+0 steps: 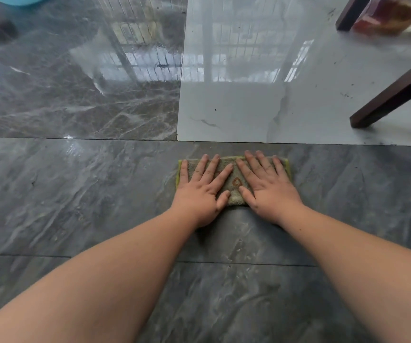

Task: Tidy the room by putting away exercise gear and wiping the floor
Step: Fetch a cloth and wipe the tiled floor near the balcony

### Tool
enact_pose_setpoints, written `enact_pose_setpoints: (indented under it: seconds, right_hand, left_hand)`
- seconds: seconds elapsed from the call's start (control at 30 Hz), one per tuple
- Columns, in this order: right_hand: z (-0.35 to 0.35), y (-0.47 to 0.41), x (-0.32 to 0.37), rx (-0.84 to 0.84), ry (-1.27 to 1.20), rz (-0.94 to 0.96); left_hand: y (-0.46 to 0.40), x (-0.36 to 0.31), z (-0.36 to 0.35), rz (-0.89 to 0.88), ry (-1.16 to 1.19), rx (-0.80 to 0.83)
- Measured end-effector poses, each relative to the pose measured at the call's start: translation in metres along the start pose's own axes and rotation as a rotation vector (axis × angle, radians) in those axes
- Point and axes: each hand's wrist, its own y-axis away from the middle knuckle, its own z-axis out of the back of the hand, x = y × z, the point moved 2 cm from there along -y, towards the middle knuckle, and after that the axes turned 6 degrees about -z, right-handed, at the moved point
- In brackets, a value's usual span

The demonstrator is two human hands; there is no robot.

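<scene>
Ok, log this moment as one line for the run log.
step: wiping floor | left hand: flat on cloth | right hand: flat on cloth | surface: dark tile

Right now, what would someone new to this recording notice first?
Both hands, the left hand and the right hand, press flat with straight fingers on a folded green cloth at centre, on the dark marble floor. Beyond it a pale glossy tile reflects a window, with a dark wooden furniture leg at the right.
</scene>
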Motion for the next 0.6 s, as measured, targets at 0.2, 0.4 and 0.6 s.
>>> enact_pose_setpoints:
  seconds: [0.2,0.4,0.6]
  right_hand:
    - [-0.023,0.065,0.001,-0.014,-0.01,-0.046]
    - [-0.048,0.142,0.004,0.0,-0.022,-0.054]
    - [-0.072,0.222,0.005,0.026,-0.038,-0.037]
  left_hand:
    - [0.047,-0.041,-0.023,0.002,0.015,-0.03]
    - [0.107,-0.085,-0.049,-0.042,0.023,-0.044]
    - [0.172,-0.133,-0.08,-0.056,0.036,0.004]
